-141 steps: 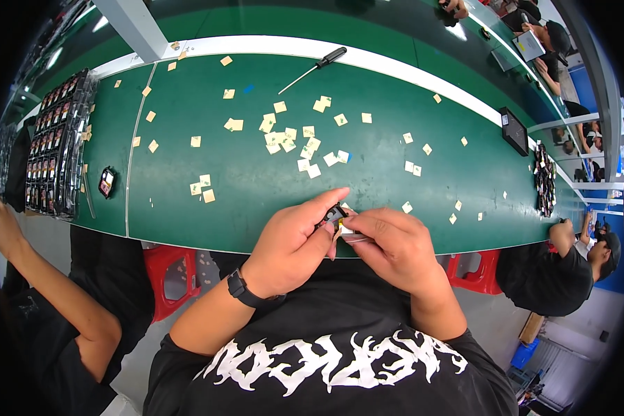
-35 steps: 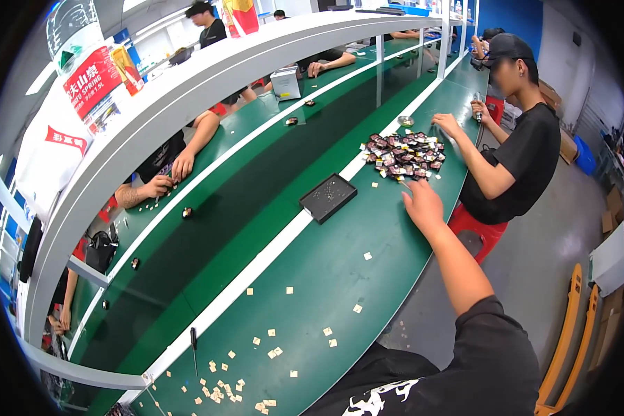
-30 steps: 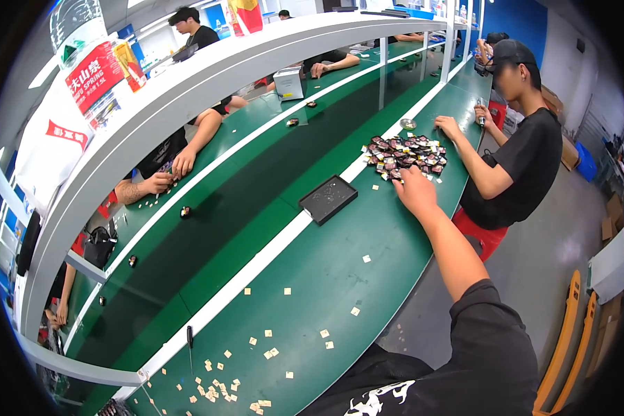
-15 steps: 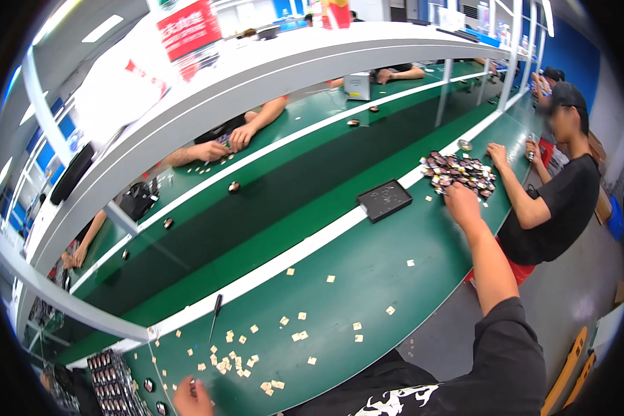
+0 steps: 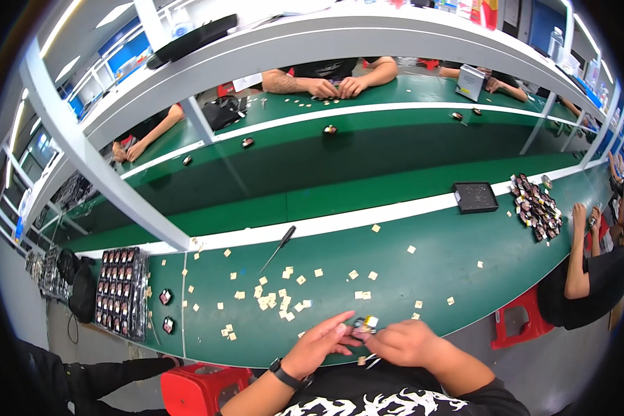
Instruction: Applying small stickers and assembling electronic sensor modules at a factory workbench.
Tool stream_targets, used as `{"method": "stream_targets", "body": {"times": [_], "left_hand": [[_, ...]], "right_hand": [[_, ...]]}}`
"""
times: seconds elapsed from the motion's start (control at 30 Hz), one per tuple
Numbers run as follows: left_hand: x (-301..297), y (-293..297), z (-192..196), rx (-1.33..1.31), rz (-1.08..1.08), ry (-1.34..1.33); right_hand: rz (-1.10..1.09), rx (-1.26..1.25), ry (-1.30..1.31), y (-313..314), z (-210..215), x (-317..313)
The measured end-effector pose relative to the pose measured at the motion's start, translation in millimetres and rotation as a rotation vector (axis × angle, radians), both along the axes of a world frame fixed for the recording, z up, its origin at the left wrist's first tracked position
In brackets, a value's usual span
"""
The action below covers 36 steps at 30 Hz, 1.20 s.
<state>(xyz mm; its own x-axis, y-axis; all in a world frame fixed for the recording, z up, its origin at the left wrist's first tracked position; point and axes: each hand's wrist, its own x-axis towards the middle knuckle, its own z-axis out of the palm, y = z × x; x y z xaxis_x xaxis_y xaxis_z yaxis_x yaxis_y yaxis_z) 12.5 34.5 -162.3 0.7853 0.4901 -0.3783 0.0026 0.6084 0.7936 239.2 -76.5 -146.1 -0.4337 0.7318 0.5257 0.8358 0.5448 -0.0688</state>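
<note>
Both hands pinching one small dark component [image 5: 365, 324], left hand [image 5: 320, 343] fingertips clenched on it, right hand [image 5: 405, 342] grasping opposite side, tan paper squares [image 5: 281, 302] scattered just beyond on green workbench [image 5: 423, 270]

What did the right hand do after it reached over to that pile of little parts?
The right hand came back from the pile of small parts to the table edge; both hands now pinch a small part, left hand beside it. The tan squares and screwdriver stayed put.

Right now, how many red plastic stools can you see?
2: one red stool below the bench's near edge at lower left, another red stool at right beside a seated co-worker. Others may be hidden.
</note>
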Motion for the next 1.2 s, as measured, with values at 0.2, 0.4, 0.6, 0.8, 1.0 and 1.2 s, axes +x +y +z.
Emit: {"method": "stream_targets", "body": {"times": [0.2, 0.4, 0.6, 0.8, 1.0, 1.2], "left_hand": [[-20.5, -3.6, -9.7, -0.051, 0.152, -0.028], [-41.9, -1.6, -21.5, 0.442, 0.199, 0.205], [-44.1, 8.9, -16.3, 0.693, 0.19, 0.294], [-42.5, 10.1, -19.0, 0.668, 0.175, 0.299], [-41.7, 3.1, -19.4, 0.797, 0.198, 0.304], [-46.8, 2.0, -22.2, 0.898, 0.15, 0.272]], "right_hand": [[0.03, -0.188, 0.136, 21.0, 0.0, -36.2], [-0.241, -0.268, 0.429, 19.4, -7.9, -36.7], [-0.505, -0.428, 0.383, 24.5, -7.7, -39.1], [-0.412, -0.557, 0.622, 29.7, -2.0, -56.7], [-0.24, -0.437, 0.473, 37.6, 2.4, -68.8], [-0.248, -0.388, 0.249, 51.6, 6.4, -74.5]]}}
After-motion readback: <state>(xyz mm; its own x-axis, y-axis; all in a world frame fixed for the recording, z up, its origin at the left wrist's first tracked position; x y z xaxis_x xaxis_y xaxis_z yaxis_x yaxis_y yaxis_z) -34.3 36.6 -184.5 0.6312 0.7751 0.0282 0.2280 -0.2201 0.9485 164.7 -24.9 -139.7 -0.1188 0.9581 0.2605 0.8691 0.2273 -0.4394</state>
